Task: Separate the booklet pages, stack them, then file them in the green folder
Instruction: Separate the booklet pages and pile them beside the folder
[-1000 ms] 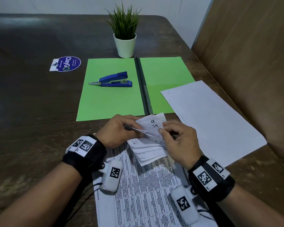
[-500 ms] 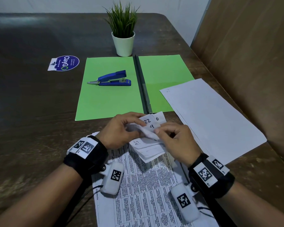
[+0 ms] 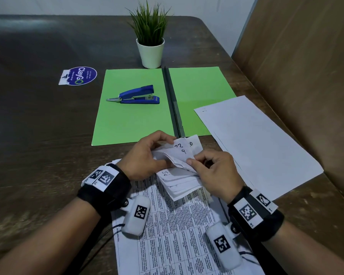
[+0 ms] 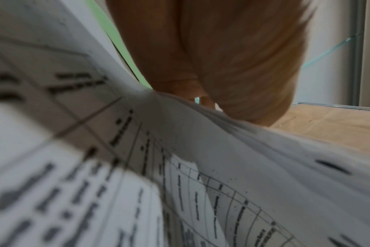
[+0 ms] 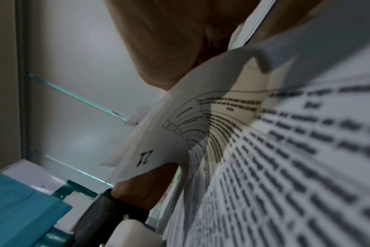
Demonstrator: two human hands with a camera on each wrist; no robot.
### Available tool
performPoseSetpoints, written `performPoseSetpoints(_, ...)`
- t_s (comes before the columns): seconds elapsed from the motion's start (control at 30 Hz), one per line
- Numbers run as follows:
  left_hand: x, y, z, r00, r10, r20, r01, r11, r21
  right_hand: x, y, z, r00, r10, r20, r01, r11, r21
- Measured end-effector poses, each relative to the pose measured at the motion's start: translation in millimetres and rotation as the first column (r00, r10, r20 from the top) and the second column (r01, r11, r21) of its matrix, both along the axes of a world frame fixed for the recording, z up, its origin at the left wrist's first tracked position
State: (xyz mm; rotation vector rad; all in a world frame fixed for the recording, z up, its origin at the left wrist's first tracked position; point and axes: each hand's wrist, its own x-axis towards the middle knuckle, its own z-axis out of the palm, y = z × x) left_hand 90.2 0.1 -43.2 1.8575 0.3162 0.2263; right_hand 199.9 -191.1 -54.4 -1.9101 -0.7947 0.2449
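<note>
The booklet (image 3: 177, 231) of printed table pages lies at the near table edge, its top corner curled back into a fan of white page corners (image 3: 179, 181). My left hand (image 3: 145, 155) pinches the folded-up corner marked 22 and 9 (image 3: 182, 150). My right hand (image 3: 213, 171) pinches the same bundle from the right, thumb on the paper edge. The green folder (image 3: 131, 120) lies open and flat beyond the hands, a dark spine bar (image 3: 173, 104) down its middle. In the wrist views the printed pages (image 4: 137, 167) and a corner numbered 21 (image 5: 146, 157) fill the frame.
A blue stapler (image 3: 136, 95) rests on the folder's left half. A white sheet stack (image 3: 256, 143) overlaps the folder's right half. A potted plant (image 3: 150, 36) stands behind the folder, a ClayGo sticker (image 3: 80, 75) to its left. A brown panel (image 3: 306, 76) walls the right side.
Another corner has been turned up: the page showing 9 and 29 gave way to one showing 22 and 9. Both hands keep pinching the corners, shifted only slightly.
</note>
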Motion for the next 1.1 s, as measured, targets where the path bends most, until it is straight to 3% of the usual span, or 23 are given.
performPoseSetpoints(0.13, 0.3, 1.5, -0.1, 0.999, -0.034, -0.034, 0.035, 0.999, 0.036, -5.8, -0.6, 7.2, 0.985, 0.103, 0.136, -0.102, 0.995, -0.017)
performPoseSetpoints(0.27, 0.1, 4.8, -3.2, 0.998, -0.044, -0.041, 0.045, 0.999, 0.028, -6.7, -0.6, 9.1, 0.990, 0.117, 0.082, -0.118, 0.993, 0.004)
performPoseSetpoints(0.43, -2.5, 5.3, -0.2, 0.997, -0.073, -0.032, 0.072, 0.997, -0.008, -2.0, 2.1, 4.6, 0.994, -0.087, -0.069, 0.091, 0.994, 0.060)
performPoseSetpoints(0.57, -2.9, 6.7, 0.7, 0.995, -0.094, -0.044, 0.095, 0.995, 0.006, 0.8, 2.3, 0.5, 0.996, -0.087, -0.007, 0.086, 0.992, -0.094)
performPoseSetpoints(0.7, -2.9, 7.5, 1.0, 0.993, -0.099, -0.062, 0.098, 0.995, -0.009, 0.2, 3.0, 2.8, 0.994, -0.102, 0.026, 0.104, 0.984, -0.142)
performPoseSetpoints(0.97, -2.3, 8.4, 0.7, 0.993, -0.105, -0.054, 0.106, 0.994, 0.003, -5.5, 0.9, 7.7, 0.984, 0.079, 0.162, -0.056, 0.988, -0.143)
performPoseSetpoints(1.1, -1.6, 8.5, -0.2, 0.993, -0.101, -0.056, 0.101, 0.995, 0.006, -6.5, 0.1, 7.8, 0.988, 0.064, 0.139, -0.050, 0.994, -0.099)
